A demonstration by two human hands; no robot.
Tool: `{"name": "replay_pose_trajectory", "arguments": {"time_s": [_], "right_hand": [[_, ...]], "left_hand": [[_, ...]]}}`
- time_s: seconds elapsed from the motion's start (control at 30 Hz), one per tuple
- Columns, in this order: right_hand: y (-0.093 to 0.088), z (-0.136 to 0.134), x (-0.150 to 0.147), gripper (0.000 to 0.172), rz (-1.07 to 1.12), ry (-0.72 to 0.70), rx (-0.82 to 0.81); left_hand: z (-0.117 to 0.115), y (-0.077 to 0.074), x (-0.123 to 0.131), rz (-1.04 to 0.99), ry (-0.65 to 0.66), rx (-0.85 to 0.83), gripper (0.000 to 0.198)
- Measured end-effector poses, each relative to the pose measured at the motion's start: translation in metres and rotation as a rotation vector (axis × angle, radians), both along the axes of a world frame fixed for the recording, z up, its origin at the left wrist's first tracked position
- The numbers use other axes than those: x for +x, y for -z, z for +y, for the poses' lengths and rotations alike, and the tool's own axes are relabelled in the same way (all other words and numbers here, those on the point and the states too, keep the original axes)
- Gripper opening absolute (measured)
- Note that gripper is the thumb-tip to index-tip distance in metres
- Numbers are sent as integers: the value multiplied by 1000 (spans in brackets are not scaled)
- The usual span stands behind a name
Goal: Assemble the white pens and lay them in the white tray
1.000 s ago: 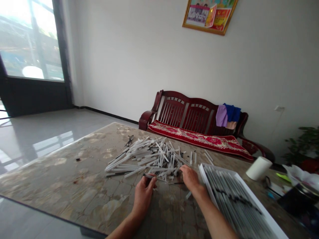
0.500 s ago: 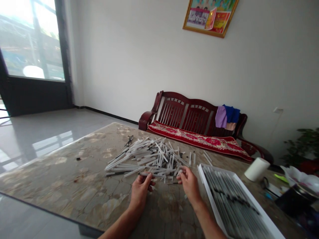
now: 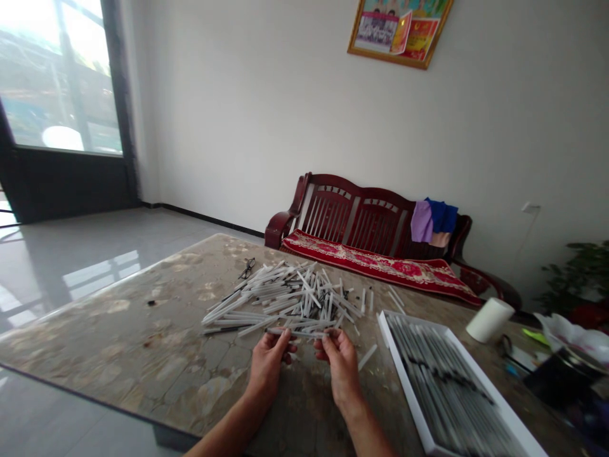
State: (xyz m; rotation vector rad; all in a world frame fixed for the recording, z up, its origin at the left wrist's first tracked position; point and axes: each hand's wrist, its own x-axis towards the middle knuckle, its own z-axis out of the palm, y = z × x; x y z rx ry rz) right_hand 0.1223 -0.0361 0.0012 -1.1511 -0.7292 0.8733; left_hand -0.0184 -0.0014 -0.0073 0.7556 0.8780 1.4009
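One white plastic tube point(image 3: 297, 332) sits pinched between left hand point(image 3: 269, 368) and right hand point(image 3: 340, 369).

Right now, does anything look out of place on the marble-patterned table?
Yes: one loose white plastic tube lies alone on the tabletop, beside the right hand and the white rectangular tray. It looks odd because it sits apart from both the messy tube heap and the tray's neat rows.

A glossy brown marble-patterned tabletop point(image 3: 109, 336) is spread with a loose heap of thin white plastic tubes point(image 3: 280, 301). Black-framed glasses point(image 3: 247, 269) are laid just behind the heap, while a shallow white rectangular tray point(image 3: 404, 397) packed with slim grey rods and a white cylindrical paper roll point(image 3: 490, 320) are placed further right.
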Motion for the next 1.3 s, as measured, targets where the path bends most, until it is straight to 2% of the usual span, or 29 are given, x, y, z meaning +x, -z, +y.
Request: {"name": "replay_pose_trajectory", "arguments": {"time_s": [0.3, 0.5, 0.73, 1.03, 1.17, 1.3], "right_hand": [[12, 0, 1, 46, 96, 9, 10], [9, -3, 3, 51, 105, -15, -23], [11, -3, -4, 48, 40, -12, -11], [2, -10, -1, 50, 122, -38, -163], [-6, -19, -1, 45, 169, -65, -231], [-22, -27, 8, 38, 15, -191, -217]], "left_hand": [[-2, -2, 0, 27, -4, -11, 43], [-1, -2, 0, 18, -20, -27, 42], [-2, -2, 1, 42, 24, 15, 44], [-5, 1, 4, 103, 28, 112, 38], [-6, 2, 3, 167, 93, 169, 38], [-4, -1, 3, 189, 119, 132, 43]]}}
